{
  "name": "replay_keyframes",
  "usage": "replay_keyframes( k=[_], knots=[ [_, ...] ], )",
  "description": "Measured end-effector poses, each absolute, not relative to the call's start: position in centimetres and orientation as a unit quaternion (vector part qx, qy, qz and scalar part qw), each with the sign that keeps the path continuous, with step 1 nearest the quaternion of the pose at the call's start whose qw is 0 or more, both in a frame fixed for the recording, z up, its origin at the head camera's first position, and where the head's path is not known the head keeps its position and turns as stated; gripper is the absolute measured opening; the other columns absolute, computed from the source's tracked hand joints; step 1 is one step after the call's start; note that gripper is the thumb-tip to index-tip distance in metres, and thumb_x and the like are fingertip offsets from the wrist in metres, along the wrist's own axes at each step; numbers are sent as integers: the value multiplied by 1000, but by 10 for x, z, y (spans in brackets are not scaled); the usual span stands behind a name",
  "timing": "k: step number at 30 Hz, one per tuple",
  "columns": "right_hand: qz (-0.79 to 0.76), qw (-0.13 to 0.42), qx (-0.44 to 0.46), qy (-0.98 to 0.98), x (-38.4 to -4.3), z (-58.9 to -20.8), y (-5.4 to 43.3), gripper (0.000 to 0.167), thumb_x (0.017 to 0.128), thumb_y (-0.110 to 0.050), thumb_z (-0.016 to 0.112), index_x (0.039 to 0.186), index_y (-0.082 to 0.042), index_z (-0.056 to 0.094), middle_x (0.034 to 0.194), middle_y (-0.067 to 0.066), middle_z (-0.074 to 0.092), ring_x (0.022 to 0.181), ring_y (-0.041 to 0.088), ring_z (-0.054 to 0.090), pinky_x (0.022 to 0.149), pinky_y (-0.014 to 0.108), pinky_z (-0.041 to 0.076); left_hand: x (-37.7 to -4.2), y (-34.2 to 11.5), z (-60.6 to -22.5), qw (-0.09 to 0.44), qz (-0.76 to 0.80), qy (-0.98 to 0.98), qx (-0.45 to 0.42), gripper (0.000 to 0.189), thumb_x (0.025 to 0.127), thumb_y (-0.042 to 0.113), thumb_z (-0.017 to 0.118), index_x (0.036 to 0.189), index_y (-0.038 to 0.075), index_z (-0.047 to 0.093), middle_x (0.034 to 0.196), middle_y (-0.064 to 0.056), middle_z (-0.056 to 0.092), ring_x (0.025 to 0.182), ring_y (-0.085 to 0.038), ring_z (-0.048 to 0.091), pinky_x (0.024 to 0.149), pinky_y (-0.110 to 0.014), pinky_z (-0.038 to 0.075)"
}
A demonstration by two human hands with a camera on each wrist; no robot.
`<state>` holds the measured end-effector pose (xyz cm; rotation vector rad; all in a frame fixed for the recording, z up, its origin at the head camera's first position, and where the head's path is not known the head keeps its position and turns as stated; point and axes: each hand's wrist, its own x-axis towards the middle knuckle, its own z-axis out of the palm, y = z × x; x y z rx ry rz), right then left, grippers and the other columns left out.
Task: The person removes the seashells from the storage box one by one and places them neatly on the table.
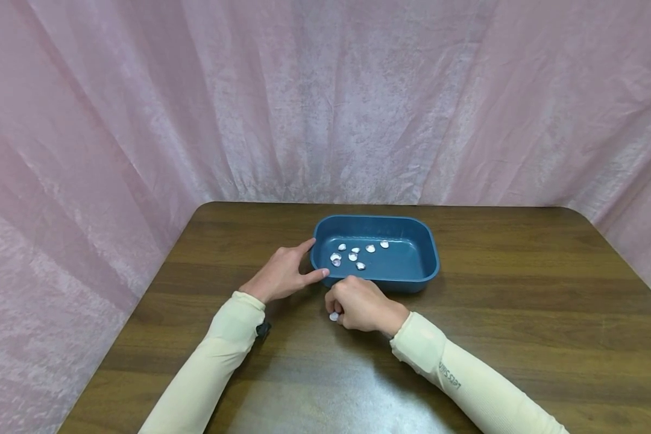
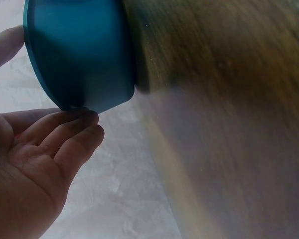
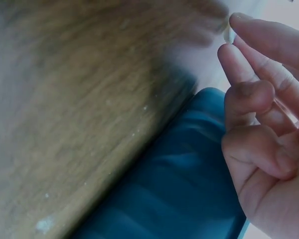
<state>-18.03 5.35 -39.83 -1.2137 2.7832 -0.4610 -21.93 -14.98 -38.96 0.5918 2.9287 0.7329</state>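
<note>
A person's right hand (image 1: 360,305) pinched a clear gem (image 1: 333,316) beside a blue tub (image 1: 401,259); the left hand (image 1: 283,274), fingers extended, touched the tub. Probably light, hard and slick, the gem suited edge gripping.

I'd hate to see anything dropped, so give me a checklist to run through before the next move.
1. Blue tray upright on the table: ok.
2. Left hand touching the tray's left end: ok.
3. Right hand pinching a small shiny piece: ok.
4. Pinched piece above the tray's inside: not ok, it is on the person's side of it.
5. Pinch firm enough: cannot tell.
</note>
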Motion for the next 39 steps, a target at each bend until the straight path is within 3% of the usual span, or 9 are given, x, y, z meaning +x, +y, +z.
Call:
replay_keyframes(
  k=[16,20,24,30,39],
  knots=[
    [-233,44,-420,876,-179,-373,59,13,77,-7,83,86,-14,77,76,-5,73,72,5,63,67,21,52,-219,-151,-388,22,237,951,196,85,92,55,65,154,3,38,139,-21,62,128,-33,61,108,-49,50],
    [-268,45,-433,859,-181,-367,65,13,79,-7,82,89,-14,78,81,-4,74,64,-1,57,62,17,49,-220,-151,-387,26,234,952,194,85,93,55,65,154,4,37,133,-21,66,125,-32,63,107,-48,51],
    [-289,2,-425,858,-191,-361,75,12,80,-8,83,88,-14,77,81,-4,73,58,1,51,55,16,45,-222,-151,-387,22,232,952,199,85,93,56,64,154,3,37,125,-21,70,123,-32,65,106,-48,51],
    [-299,-29,-369,879,-212,-357,93,12,80,-8,83,88,-16,78,80,-6,73,58,6,54,55,20,45,-222,-151,-387,21,236,950,203,85,93,55,65,154,2,38,140,-21,61,129,-33,61,109,-49,49],
    [-307,24,-284,908,-234,-367,106,10,83,-8,80,93,-9,79,81,0,73,69,15,58,58,27,48,-220,-152,-389,42,243,951,189,88,91,58,66,155,5,37,146,-19,57,132,-32,59,110,-49,49]
  ],
)
